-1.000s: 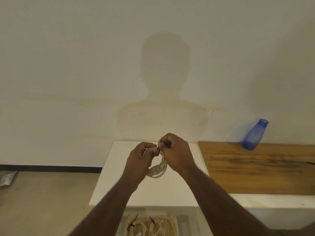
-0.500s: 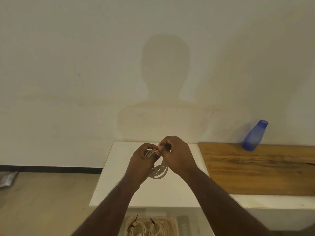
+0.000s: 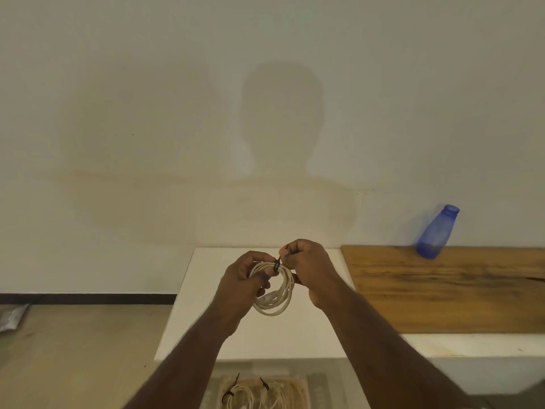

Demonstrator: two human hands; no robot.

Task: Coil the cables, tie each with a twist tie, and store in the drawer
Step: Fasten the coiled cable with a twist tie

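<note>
A coiled white cable (image 3: 278,293) hangs in the air over the white tabletop (image 3: 188,305). My left hand (image 3: 244,278) grips the coil on its left side. At the coil's top sits a black twist tie (image 3: 277,264), and my right hand (image 3: 306,268) pinches its end with curled fingers. Below the table's front edge an open wooden drawer (image 3: 302,388) holds coiled white cables (image 3: 259,395) bound with black ties.
A blue plastic bottle (image 3: 436,233) leans against the wall on a wooden board (image 3: 448,290) to the right. The wall stands directly behind the table. A grey bag (image 3: 11,315) lies on the wooden floor at far left.
The coil has turned to face me more, and both hands have shifted slightly lower. The black tie now shows clearly at the coil's top between my fingers.
</note>
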